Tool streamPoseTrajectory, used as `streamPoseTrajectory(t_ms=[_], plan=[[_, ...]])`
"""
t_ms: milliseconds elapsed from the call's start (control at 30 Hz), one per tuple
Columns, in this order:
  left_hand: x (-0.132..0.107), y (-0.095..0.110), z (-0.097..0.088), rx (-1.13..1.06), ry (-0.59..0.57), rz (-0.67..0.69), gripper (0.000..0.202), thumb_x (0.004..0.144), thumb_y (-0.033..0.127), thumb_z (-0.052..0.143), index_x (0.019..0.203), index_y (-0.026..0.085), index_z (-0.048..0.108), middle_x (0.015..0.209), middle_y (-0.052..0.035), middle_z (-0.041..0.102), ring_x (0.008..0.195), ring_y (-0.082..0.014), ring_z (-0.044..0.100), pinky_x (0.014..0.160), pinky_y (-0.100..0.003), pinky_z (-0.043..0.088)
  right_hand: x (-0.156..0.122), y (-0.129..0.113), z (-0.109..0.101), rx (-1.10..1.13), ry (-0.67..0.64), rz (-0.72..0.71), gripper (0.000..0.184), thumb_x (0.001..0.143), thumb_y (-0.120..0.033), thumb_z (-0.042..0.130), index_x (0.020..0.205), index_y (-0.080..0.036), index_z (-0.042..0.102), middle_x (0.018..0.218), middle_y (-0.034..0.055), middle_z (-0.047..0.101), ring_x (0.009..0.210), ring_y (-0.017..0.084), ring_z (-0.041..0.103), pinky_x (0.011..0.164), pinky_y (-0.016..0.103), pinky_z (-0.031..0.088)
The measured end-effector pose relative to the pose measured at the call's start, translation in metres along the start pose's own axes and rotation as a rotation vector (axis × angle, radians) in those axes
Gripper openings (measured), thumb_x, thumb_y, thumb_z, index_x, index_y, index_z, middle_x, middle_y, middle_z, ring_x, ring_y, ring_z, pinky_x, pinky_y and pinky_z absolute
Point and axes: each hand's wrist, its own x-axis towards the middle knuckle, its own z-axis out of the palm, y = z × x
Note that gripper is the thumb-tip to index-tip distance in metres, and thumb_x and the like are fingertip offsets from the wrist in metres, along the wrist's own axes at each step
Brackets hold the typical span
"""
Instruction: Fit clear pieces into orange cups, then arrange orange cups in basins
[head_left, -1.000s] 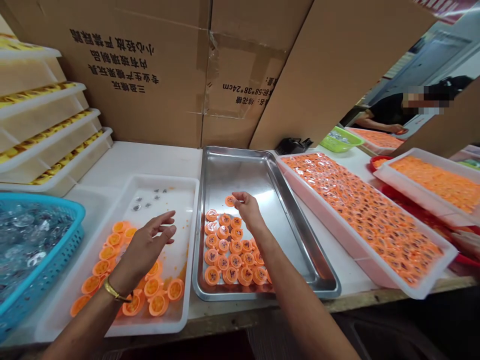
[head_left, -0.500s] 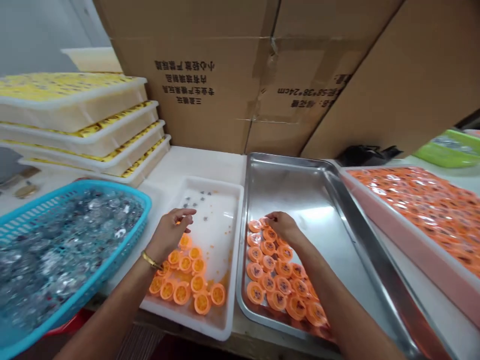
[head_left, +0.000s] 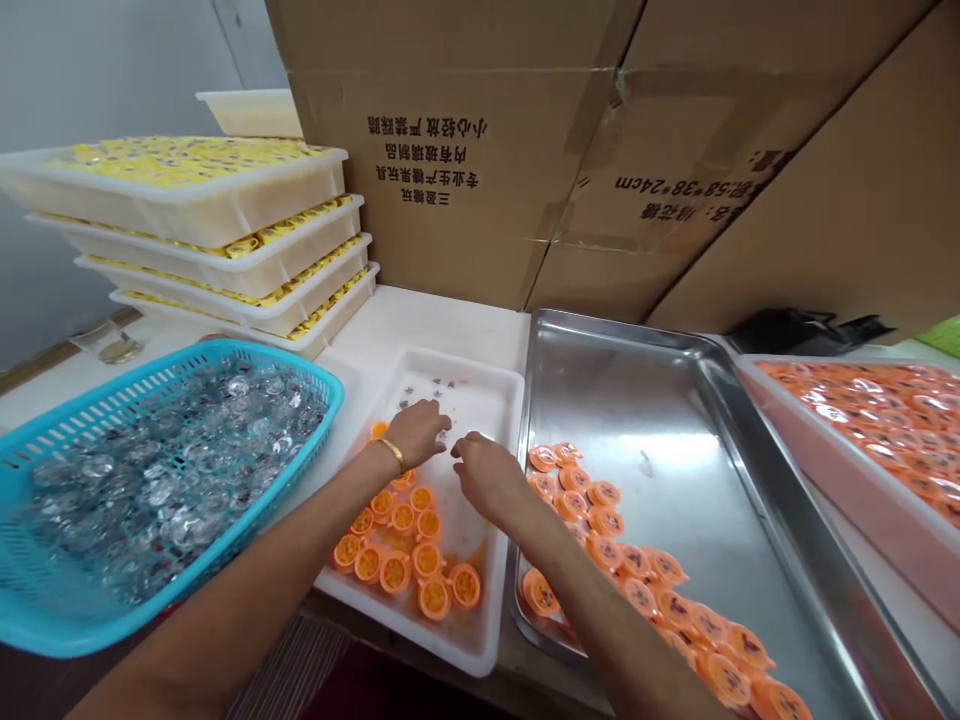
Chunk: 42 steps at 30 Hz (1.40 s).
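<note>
While I watch through the head camera, the left hand and right hand hang over the white plastic tray, fingertips near each other but apart. Fingers curled on both; I cannot tell whether either pinches anything. Open orange cups lie mostly in that tray's near half. Beside it, the metal tray bears orange cups with printed tops.
</note>
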Motion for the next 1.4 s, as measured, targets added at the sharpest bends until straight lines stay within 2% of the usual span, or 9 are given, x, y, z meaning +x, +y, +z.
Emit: streamPoseTrajectory(t_ms=[200,367,533,600,767,900,1033,1267,1400], plan=[[0.023,-0.005,0.011,-0.013,-0.027,0.032,0.011,0.072,0.009,0.058,0.067,0.015,0.065,0.09,-0.01,0.06,0.094,-0.0236,0.055,0.075,-0.032,0.044,-0.003,-0.005,0.013,0.041,-0.113,-0.098,0.032,0.079,-0.011,0.054,0.109,-0.019,0.063,0.111,0.0079,0.064,0.1,0.023,0.061,0.081,0.03,0.044],[0.008,-0.01,0.0,-0.126,0.073,-0.025,0.012,0.069,0.008,0.055,0.061,0.015,0.059,0.084,-0.0086,0.06,0.085,-0.0214,0.056,0.073,-0.032,0.044,-0.006,-0.012,0.017,0.026,-0.201,-0.206,0.047,0.073,-0.004,0.05,0.116,-0.022,0.057,0.111,0.0079,0.061,0.092,0.021,0.062,0.072,0.029,0.042],[-0.017,-0.014,-0.016,-0.332,0.225,-0.137,0.006,0.072,0.018,0.05,0.067,0.017,0.051,0.075,-0.0027,0.061,0.072,-0.0156,0.059,0.065,-0.027,0.046,-0.007,-0.013,0.026,0.003,-0.17,-0.208,0.04,0.075,-0.008,0.053,0.113,-0.021,0.056,0.109,0.0082,0.061,0.094,0.021,0.061,0.07,0.027,0.041],[-0.028,-0.012,-0.021,-0.478,0.283,-0.192,0.008,0.076,0.022,0.045,0.07,0.018,0.048,0.076,-0.003,0.063,0.072,-0.0149,0.062,0.063,-0.026,0.048,-0.005,-0.012,0.03,-0.001,-0.139,-0.187,0.035,0.078,-0.012,0.053,0.112,-0.022,0.057,0.108,0.0073,0.061,0.091,0.02,0.062,0.068,0.027,0.04],[-0.055,-0.004,-0.024,-1.198,0.414,-0.43,0.019,0.072,0.033,0.057,0.076,0.016,0.05,0.076,-0.0033,0.064,0.063,-0.0166,0.066,0.055,-0.026,0.049,0.0,-0.008,0.036,-0.003,-0.082,-0.142,0.021,0.082,-0.016,0.05,0.099,-0.021,0.062,0.101,0.0067,0.064,0.082,0.019,0.063,0.064,0.027,0.039],[-0.074,-0.004,-0.02,-1.318,0.365,-0.435,0.029,0.068,0.033,0.066,0.088,0.013,0.058,0.074,-0.0022,0.063,0.063,-0.0135,0.063,0.056,-0.022,0.046,0.001,-0.005,0.038,0.034,-0.035,-0.135,0.016,0.083,-0.015,0.05,0.091,-0.02,0.063,0.095,0.0065,0.065,0.083,0.019,0.062,0.068,0.027,0.04],[-0.088,-0.002,-0.016,-1.134,0.27,-0.399,0.03,0.076,0.031,0.058,0.1,0.014,0.062,0.07,-0.0005,0.058,0.059,-0.0116,0.055,0.054,-0.022,0.043,-0.002,0.0,0.028,0.123,0.037,-0.099,0.014,0.083,-0.012,0.05,0.088,-0.018,0.062,0.091,0.0052,0.067,0.084,0.016,0.061,0.072,0.025,0.041],[-0.095,0.025,0.001,-0.075,0.229,0.057,0.057,0.086,0.005,0.029,0.134,0.031,0.044,0.08,-0.0026,0.05,0.066,-0.0153,0.047,0.063,-0.028,0.041,-0.02,0.016,0.001,0.364,0.207,0.054,0.008,0.08,-0.016,0.051,0.081,-0.019,0.059,0.076,0.0014,0.067,0.068,0.013,0.059,0.062,0.023,0.041],[-0.087,0.034,0.011,0.087,0.158,0.104,0.063,0.085,0.001,0.028,0.14,0.03,0.035,0.082,-0.0029,0.05,0.065,-0.016,0.047,0.061,-0.028,0.041,-0.034,0.022,-0.006,0.527,0.242,0.102,0.007,0.074,-0.016,0.052,0.071,-0.02,0.057,0.063,-0.0009,0.063,0.058,0.013,0.056,0.055,0.023,0.039]])
